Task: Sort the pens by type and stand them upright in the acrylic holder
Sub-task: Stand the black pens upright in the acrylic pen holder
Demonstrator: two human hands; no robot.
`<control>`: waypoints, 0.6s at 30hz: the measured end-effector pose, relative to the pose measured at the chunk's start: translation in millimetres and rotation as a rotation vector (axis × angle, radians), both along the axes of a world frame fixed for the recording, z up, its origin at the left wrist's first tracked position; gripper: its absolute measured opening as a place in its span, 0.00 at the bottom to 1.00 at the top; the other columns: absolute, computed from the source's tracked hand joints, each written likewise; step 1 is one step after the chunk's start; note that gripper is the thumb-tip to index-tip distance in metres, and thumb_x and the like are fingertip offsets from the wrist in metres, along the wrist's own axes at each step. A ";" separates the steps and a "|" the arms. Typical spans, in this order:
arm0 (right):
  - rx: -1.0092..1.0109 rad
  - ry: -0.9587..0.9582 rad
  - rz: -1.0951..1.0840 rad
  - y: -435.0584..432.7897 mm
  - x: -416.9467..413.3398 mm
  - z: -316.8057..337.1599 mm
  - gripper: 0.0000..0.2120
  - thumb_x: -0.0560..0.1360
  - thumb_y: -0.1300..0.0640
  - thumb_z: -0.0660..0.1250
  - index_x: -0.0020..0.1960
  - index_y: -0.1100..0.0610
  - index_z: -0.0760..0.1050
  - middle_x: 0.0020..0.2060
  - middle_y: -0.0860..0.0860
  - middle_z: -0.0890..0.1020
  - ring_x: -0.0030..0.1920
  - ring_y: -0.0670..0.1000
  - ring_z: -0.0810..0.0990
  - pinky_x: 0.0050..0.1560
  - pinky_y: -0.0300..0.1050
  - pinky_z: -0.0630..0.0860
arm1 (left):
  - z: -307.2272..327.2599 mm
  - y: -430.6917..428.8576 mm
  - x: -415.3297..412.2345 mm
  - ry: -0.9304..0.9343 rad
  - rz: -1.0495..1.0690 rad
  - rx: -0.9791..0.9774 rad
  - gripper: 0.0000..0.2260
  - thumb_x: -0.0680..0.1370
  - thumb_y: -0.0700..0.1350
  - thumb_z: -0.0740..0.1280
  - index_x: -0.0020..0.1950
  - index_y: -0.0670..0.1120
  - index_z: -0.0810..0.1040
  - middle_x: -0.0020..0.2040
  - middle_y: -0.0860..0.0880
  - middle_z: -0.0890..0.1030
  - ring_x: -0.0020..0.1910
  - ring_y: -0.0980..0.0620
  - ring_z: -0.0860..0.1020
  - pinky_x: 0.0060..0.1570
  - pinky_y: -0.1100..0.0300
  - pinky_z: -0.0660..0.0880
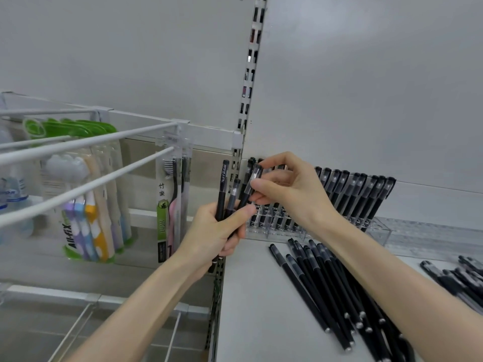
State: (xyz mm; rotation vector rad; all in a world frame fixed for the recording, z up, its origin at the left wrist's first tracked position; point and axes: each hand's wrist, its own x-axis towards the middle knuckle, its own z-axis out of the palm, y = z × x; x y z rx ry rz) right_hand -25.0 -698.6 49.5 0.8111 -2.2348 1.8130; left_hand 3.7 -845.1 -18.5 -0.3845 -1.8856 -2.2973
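My left hand [222,228] grips 3 black pens [224,189]; my right hand [285,189] pinches the rightmost's clear cap [254,178]. Behind that pinch stands the acrylic holder [277,229], partly hidden by it; loose pens [321,283] lie below, toothbrush packs [172,205] to the left.

Two slim forearms are seen, the left forearm [146,304] and the right forearm [392,278], each shown bare from the frame's edge to the wrist. The left hand [217,231] and the right hand [287,189] are uncovered as well. Long, slender fingers are shown, with nails kept short and plain where they can be made out.
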 end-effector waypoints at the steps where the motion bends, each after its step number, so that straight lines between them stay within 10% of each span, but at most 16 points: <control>1: -0.020 -0.006 0.006 0.4 0.4 -0.1 0.11 0.73 0.65 0.70 0.54 0.60 0.73 0.35 0.55 0.83 0.36 0.52 0.84 0.41 0.41 0.81 | 0.4 -0.4 0.6 0.002 -0.009 0.010 0.18 0.72 0.49 0.67 0.47 0.32 0.76 0.28 0.47 0.74 0.20 0.55 0.63 0.20 0.64 0.57; 18: -0.013 0.328 -0.338 2.7 -23.2 6.4 0.12 0.74 0.63 0.70 0.53 0.53 0.72 0.40 0.51 0.81 0.41 0.54 0.83 0.45 0.53 0.81 | -5.3 -17.4 5.5 -0.105 0.114 -0.027 0.08 0.81 0.46 0.57 0.51 0.42 0.71 0.30 0.51 0.68 0.23 0.56 0.60 0.23 0.63 0.55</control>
